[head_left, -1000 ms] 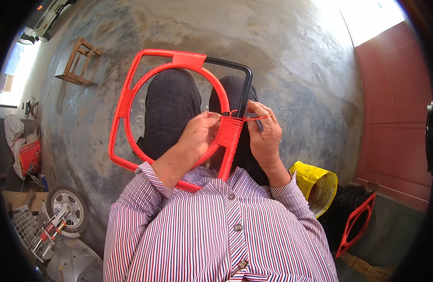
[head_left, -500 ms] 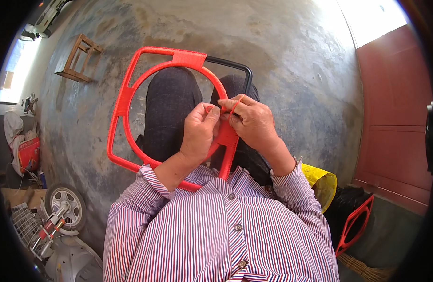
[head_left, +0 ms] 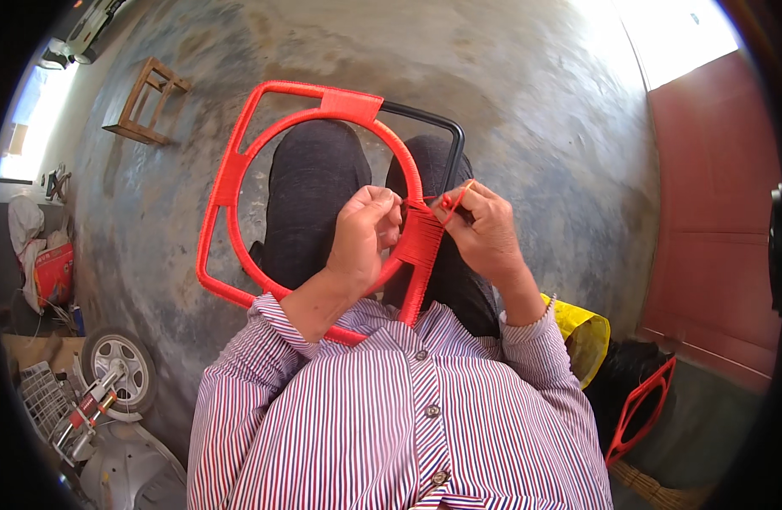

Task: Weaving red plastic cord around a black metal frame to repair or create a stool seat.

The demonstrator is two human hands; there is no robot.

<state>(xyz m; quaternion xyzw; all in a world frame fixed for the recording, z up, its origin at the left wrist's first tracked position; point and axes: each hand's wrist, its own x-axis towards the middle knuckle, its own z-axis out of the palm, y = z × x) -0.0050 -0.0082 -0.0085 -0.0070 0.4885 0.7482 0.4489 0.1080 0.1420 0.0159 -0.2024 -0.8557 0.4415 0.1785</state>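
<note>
Red-wrapped frame (head_left: 228,180), a rounded square with a ring inside it, rests across the person's dark-trousered thighs (head_left: 316,191), its near edge close against the striped shirt (head_left: 357,425). Both hands are at its right side, by the upper end of a broad wrapped section (head_left: 420,238) joining ring to outer bar. Inside the ring, the left hand (head_left: 361,231) has its fingers curled and thumb near the fingertips, just beside that section; whether it grips a strand I cannot tell. Its forearm crosses over the frame's near-left part. Just outside the outer bar, the right hand (head_left: 486,228) pinches red cord (head_left: 451,206) narrowly between thumb and fingers, a loop of it standing near the fingertips. Beyond the hands, the frame's far-right corner (head_left: 457,136) is bare black. Well apart, a wooden stool (head_left: 144,102) stands on the concrete floor (head_left: 561,153).
</note>
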